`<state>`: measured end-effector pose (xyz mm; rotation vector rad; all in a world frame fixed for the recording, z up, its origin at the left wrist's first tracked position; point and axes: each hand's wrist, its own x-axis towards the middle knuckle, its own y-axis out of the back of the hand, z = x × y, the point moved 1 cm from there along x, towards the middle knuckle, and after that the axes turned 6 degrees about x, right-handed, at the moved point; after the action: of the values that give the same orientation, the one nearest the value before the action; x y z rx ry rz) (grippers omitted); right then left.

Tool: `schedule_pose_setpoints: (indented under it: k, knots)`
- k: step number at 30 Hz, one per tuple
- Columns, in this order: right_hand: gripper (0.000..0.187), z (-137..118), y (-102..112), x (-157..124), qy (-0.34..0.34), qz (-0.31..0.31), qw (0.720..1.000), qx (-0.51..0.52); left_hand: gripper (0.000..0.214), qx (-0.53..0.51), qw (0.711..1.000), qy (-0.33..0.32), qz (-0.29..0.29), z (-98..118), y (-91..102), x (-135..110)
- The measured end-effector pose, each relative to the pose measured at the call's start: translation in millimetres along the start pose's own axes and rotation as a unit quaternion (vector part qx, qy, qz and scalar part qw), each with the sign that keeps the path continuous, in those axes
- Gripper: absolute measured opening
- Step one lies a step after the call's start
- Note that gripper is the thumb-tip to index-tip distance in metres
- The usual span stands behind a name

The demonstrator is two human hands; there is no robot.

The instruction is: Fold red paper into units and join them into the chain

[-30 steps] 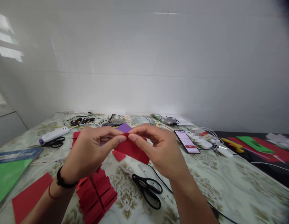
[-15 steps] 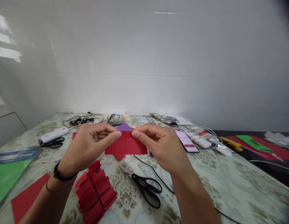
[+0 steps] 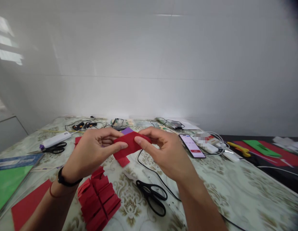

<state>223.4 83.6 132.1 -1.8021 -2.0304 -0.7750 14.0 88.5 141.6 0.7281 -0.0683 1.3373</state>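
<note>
Both my hands hold a small piece of red paper [image 3: 128, 144] up above the table. My left hand [image 3: 91, 154] pinches its left side between thumb and fingers. My right hand [image 3: 163, 150] pinches the right side, and the paper is bent between them. Below my left wrist lies a stack of folded red paper pieces [image 3: 98, 199]. Black scissors [image 3: 151, 195] lie on the patterned tablecloth [image 3: 223, 189] under my right forearm. A purple paper corner [image 3: 127, 130] shows just behind the red piece.
A phone [image 3: 192, 146] with a lit screen, white chargers and cables lie at the right. A second pair of scissors [image 3: 54, 148] and a white tube sit at the left, beside green and red sheets [image 3: 9, 183]. A black cable [image 3: 153, 173] crosses the table.
The red paper was held flat and stretched wide half a second ago; now my hands have come closer and the paper is bent and tilted between them.
</note>
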Motion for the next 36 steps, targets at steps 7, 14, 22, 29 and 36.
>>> schedule_pose_setpoints:
  k: [7, 14, 22, 29, 36]
  knots:
    - [0.011, -3.1, -1.6, 0.2, 0.006, -0.021, 0.999, -0.038, 0.008, 0.015, 0.998, -0.023, -0.063, 0.3, -8.0, -1.1]
    - [0.016, -6.6, 1.8, -1.7, 0.023, -0.008, 0.997, -0.067, 0.011, 0.057, 0.997, -0.044, -0.024, 1.8, -7.3, -0.6]
    - [0.012, -9.1, 3.4, -1.3, 0.017, -0.021, 0.998, -0.058, 0.019, 0.167, 0.977, -0.134, 0.011, 8.9, -1.5, -3.6]
    - [0.009, -8.5, 1.5, -0.9, 0.027, -0.027, 0.999, -0.003, 0.028, 0.138, 0.982, -0.127, -0.024, 7.8, 1.9, -6.0]
    - [0.011, -7.4, -5.7, -0.1, 0.041, -0.075, 0.996, -0.007, 0.027, 0.15, 0.976, -0.14, -0.075, 10.3, -2.7, -5.4]
